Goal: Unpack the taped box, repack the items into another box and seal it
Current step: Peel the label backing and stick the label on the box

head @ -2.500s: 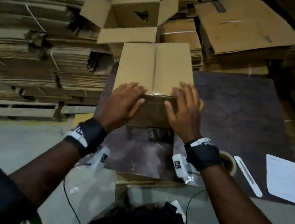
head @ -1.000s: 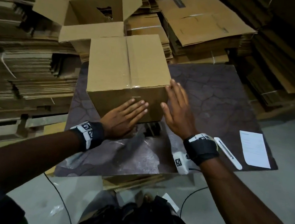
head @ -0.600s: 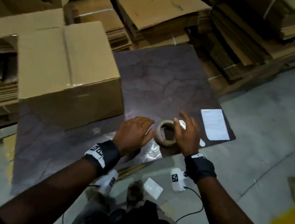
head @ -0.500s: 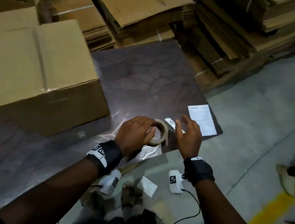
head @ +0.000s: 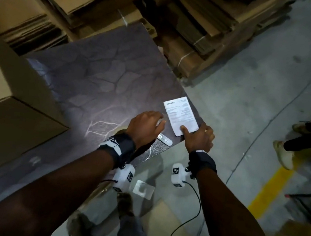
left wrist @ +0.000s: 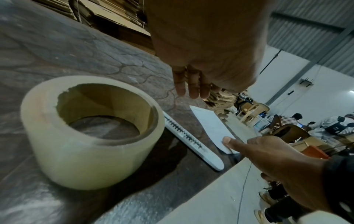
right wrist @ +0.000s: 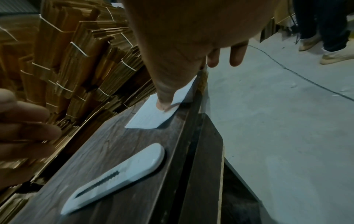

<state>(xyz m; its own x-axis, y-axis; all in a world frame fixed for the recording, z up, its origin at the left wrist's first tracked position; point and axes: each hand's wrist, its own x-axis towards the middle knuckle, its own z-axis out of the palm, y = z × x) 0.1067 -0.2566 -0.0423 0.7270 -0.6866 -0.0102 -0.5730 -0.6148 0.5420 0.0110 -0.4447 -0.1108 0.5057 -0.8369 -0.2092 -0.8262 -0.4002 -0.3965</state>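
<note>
The sealed cardboard box (head: 3, 118) sits at the left of the dark table (head: 97, 75). A roll of clear tape (left wrist: 91, 130) stands on the table just below my left wrist, and my left hand (head: 146, 124) hovers past it with relaxed fingers (left wrist: 191, 87) holding nothing. A white box cutter (head: 164, 139) lies between my hands. My right hand (head: 197, 137) is at the table's right corner, its thumb (right wrist: 164, 104) pressing on the near end of a white printed paper (head: 180, 117). Its other fingers hang beyond the edge.
Stacks of flattened cardboard (head: 191, 24) crowd the table's far side. Grey floor with a yellow line (head: 271, 187) and a cable lies to the right. Other people's feet (head: 283, 153) stand at the right. A small clear packet (head: 143, 189) lies on the floor below.
My left hand has let go of the tape roll, which now stands on the table. Both hands shifted right, and my right thumb came down on the paper. The box is now at the far left.
</note>
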